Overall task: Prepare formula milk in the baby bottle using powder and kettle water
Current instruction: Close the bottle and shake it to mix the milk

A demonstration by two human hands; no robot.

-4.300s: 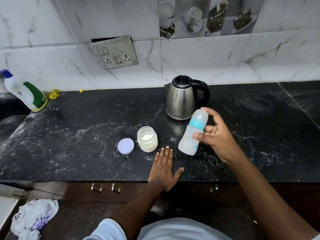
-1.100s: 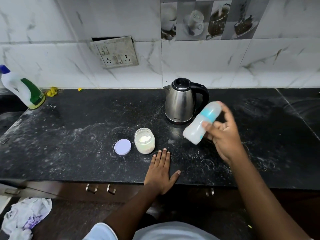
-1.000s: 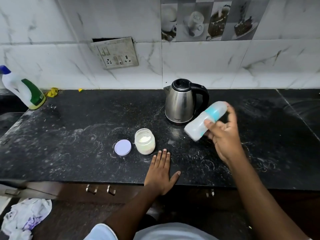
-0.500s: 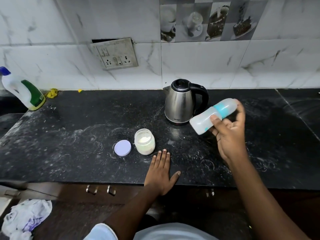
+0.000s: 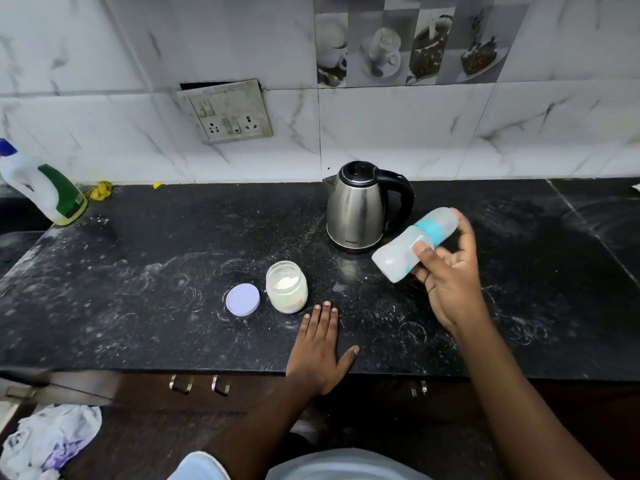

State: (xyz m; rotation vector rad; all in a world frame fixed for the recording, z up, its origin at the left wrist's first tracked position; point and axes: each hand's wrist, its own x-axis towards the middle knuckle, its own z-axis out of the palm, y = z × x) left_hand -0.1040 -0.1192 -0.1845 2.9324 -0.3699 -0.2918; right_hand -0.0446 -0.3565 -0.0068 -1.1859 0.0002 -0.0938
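My right hand grips the baby bottle, a cloudy plastic bottle with a teal collar and a clear cap, held tilted above the counter with its cap end up to the right. Just left of it stands the steel kettle with a black handle. The open glass powder jar holds white powder, and its lilac lid lies flat beside it on the left. My left hand rests flat on the black counter, fingers straight, just in front of the jar.
A white and green cleaner bottle leans at the far left by a yellow scrap. A switch and socket plate hangs on the tiled wall. Drawer handles sit under the counter edge. A crumpled plastic bag lies on the floor.
My right hand has swung the bottle from nearly upright to steeply tilted, cap end moving right, with small back-and-forth shifts. My left hand has stayed flat on the counter.
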